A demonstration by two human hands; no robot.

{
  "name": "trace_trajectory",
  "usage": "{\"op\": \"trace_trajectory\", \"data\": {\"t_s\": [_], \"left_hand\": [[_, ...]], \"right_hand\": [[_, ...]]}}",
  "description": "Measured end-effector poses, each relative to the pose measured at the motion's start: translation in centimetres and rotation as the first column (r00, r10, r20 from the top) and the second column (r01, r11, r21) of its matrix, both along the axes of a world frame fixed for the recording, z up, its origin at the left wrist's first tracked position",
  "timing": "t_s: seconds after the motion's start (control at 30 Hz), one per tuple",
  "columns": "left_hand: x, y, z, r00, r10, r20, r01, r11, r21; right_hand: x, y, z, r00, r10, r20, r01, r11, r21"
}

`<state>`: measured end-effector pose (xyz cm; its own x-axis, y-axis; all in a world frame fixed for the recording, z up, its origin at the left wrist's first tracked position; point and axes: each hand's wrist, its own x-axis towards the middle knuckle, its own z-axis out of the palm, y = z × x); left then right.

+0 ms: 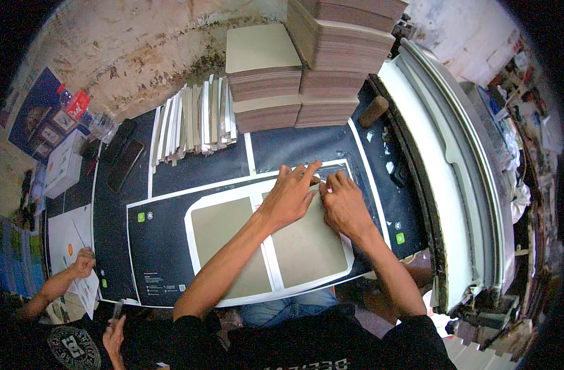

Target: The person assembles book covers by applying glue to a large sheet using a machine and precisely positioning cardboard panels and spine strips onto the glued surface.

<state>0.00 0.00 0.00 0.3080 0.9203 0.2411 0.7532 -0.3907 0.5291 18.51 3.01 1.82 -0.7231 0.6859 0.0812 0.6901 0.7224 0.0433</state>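
Note:
Two grey-brown boards, the left board [229,237] and the right board [310,246], lie side by side on a white sheet with cut corners. A white strip [273,265] runs between them, and a larger dark printed sheet [158,246] with a white border lies underneath. My left hand [289,196] rests over the far edge of the boards, its fingers apart and its thumb toward the right. Close beside it, my right hand [344,205] is closed with curled fingers at the far edge of the right board. Whatever lies between its fingertips is hidden.
Tall stacks of grey-brown board [266,86] stand at the back beside a pile of narrow strips [199,120]. A curved machine [467,166] borders the right side. At left are a co-worker's hand [82,263], a phone [126,165] and a plastic bottle [78,106].

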Motion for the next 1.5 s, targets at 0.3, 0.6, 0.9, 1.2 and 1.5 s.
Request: {"op": "trace_trajectory", "data": {"t_s": [0.3, 0.6, 0.9, 1.2, 1.5], "left_hand": [[-1.4, -0.5, 0.1, 0.947, -0.111, -0.3, 0.167, 0.972, 0.166], [-1.8, -0.7, -0.9, 0.956, -0.135, -0.26, 0.184, 0.967, 0.175], [-1.8, -0.6, -0.5, 0.943, -0.167, -0.288, 0.212, 0.968, 0.134], [-1.9, -0.8, -0.5, 0.993, -0.112, -0.048, 0.113, 0.993, 0.034], [-2.2, -0.4, -0.9, 0.986, -0.147, -0.075, 0.153, 0.984, 0.089]], "right_hand": [[2.3, 2.4, 2.3, 0.901, -0.079, -0.427, -0.058, 0.953, -0.299], [0.9, 4.1, 2.3, 0.949, 0.034, -0.313, -0.143, 0.932, -0.333], [1.4, 5.0, 1.8, 0.855, -0.062, -0.515, -0.182, 0.894, -0.41], [0.0, 3.1, 1.4, 0.929, -0.051, -0.367, -0.037, 0.973, -0.227], [1.7, 1.8, 3.0, 0.756, -0.254, -0.603, -0.029, 0.907, -0.419]]}}
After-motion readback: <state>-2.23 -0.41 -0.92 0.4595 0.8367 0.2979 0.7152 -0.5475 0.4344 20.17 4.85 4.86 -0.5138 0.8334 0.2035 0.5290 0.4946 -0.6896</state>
